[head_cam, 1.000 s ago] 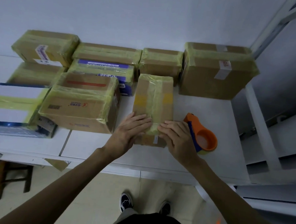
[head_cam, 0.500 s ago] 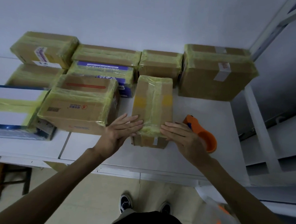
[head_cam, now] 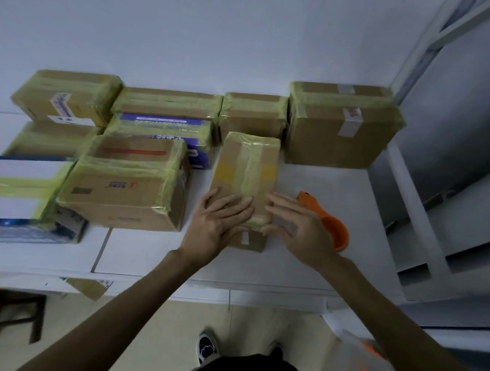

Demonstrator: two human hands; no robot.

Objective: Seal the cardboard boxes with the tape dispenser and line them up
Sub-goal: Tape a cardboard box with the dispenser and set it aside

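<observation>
A narrow cardboard box (head_cam: 246, 168) with yellowish tape along its top lies lengthwise in the middle of the white table (head_cam: 155, 254). My left hand (head_cam: 217, 222) lies flat on its near left part, fingers straight and pressing the tape. My right hand (head_cam: 298, 230) rests flat against the box's near right side, its fingers straight. The orange tape dispenser (head_cam: 331, 221) lies on the table just right of my right hand, partly hidden by it.
Several taped boxes stand along the wall: a large one (head_cam: 337, 127) at back right, a small one (head_cam: 253, 113) behind the narrow box, a big one (head_cam: 124, 184) to the left. A metal frame (head_cam: 415, 211) borders the table's right edge.
Both hands slid a little along the near end of the narrow box, the left hand further onto its top, the right hand down its right side. The box and dispenser stayed put.
</observation>
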